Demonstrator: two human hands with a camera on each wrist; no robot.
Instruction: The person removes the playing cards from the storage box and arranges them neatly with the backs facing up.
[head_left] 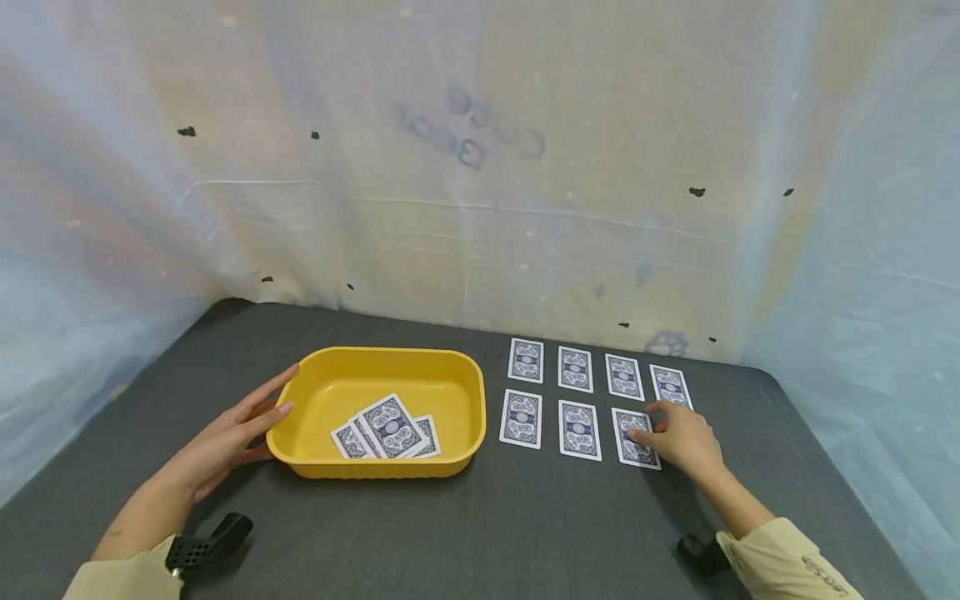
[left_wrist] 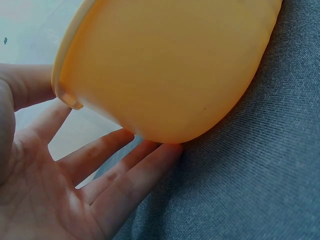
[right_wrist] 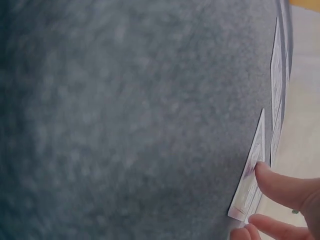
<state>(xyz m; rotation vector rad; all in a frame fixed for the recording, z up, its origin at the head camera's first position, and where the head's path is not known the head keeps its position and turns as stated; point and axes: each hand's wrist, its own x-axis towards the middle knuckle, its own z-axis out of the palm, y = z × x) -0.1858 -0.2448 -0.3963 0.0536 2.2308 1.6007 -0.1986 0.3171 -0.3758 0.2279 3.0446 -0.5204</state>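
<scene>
Left fingers [left_wrist: 120, 192] touching tray [head_left: 375, 470]; right fingers [right_wrist: 285, 191], card [head_left: 637, 454]

The head view is bright, the 2 wrist views dimmer, right's cloth [right_wrist: 140, 120] blurred.

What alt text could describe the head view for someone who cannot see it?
A person's right hand touches the rightmost playing card in a near row of three, in front of a row of four. The left hand touches a yellow tray holding more cards on the dark table.
</scene>
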